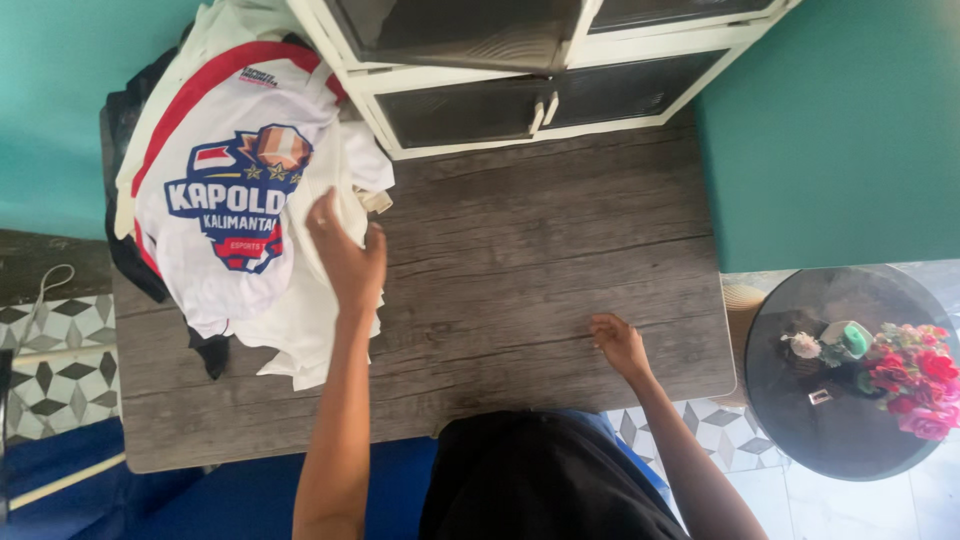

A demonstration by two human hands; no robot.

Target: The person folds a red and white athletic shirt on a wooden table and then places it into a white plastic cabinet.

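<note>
Left hand (345, 250) closed on a fold of cream-white cloth (330, 300) at the right edge of the heaped white jersey with red trim and a blue crest (225, 200) — heap at the left end of the grey weathered wooden table (540, 250). Right hand (618, 343) resting on bare boards near the front edge, fingers loosely curled, holding nothing — round black glass side table with pink and red flowers (850, 420) well apart on the right.

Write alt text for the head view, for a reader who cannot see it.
Seen from above, a person's left hand grips a pile of white clothes on a grey wooden table, while the right hand rests flat on the bare wood. A white cabinet stands behind, and a round table with flowers stands to the right.
</note>
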